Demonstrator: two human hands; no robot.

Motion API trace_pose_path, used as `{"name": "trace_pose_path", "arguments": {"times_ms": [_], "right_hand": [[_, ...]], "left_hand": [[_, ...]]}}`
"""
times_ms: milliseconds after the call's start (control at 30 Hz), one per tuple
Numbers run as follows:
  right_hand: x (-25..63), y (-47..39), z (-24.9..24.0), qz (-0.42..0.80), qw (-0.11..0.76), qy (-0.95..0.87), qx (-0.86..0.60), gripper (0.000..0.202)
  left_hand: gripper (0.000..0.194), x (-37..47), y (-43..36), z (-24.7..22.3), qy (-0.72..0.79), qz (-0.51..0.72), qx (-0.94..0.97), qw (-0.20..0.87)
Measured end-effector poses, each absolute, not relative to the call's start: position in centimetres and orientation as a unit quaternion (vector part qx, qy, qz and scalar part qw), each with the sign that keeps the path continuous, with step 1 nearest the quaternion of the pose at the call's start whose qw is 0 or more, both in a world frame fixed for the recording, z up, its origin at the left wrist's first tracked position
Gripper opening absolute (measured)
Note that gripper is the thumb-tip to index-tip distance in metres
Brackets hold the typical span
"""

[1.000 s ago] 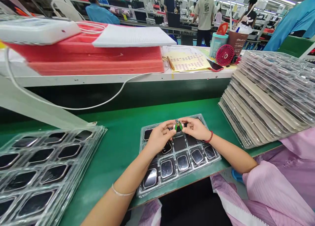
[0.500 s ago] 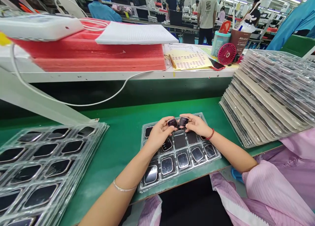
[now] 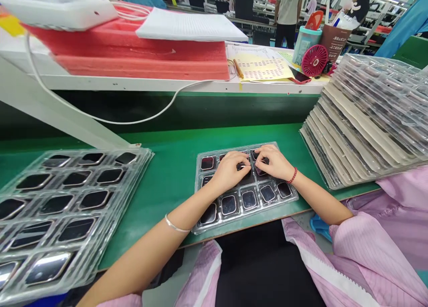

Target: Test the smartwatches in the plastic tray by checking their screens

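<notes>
Green counter carries the clear tray — near row filled with watch screens, farther cells partly hidden; my left hand and right hand each pinch another there — neither yet let go.

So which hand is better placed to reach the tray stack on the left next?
Probably the left hand: it's nearer the left stack; the right hand is farther across the middle tray.

One head-worn camera looks forward and down on the green bench, seemingly from nearby.
</notes>
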State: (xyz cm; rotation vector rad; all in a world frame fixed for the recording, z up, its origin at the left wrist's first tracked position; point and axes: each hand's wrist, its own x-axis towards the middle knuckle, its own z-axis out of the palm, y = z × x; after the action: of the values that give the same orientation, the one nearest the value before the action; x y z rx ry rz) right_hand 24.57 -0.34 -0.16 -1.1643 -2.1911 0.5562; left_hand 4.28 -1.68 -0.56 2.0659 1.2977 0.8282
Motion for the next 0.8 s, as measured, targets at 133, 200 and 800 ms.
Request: {"name": "trace_pose_path", "arguments": {"times_ms": [133, 200, 800], "right_hand": [[26.7, -1.4, -0.6, 0.116, 0.235, -0.847, -0.463, 0.008], [28.1, -1.4, -0.7, 0.096, 0.222, -0.846, -0.475, 0.01], [23.5, -0.3, 4.8, 0.562, 0.36, -0.67, -0.324, 0.04]], "left_hand": [[0.02, 4.1, -2.6, -0.3, 0.5, 0.228, 0.815, 0.184], [0.02, 2.7, -3.6, 0.3, 0.493, 0.214, 0.827, 0.166], [0.017, -2.9, -9.5, 2.4, 0.561, 0.342, 0.657, 0.37]]}}
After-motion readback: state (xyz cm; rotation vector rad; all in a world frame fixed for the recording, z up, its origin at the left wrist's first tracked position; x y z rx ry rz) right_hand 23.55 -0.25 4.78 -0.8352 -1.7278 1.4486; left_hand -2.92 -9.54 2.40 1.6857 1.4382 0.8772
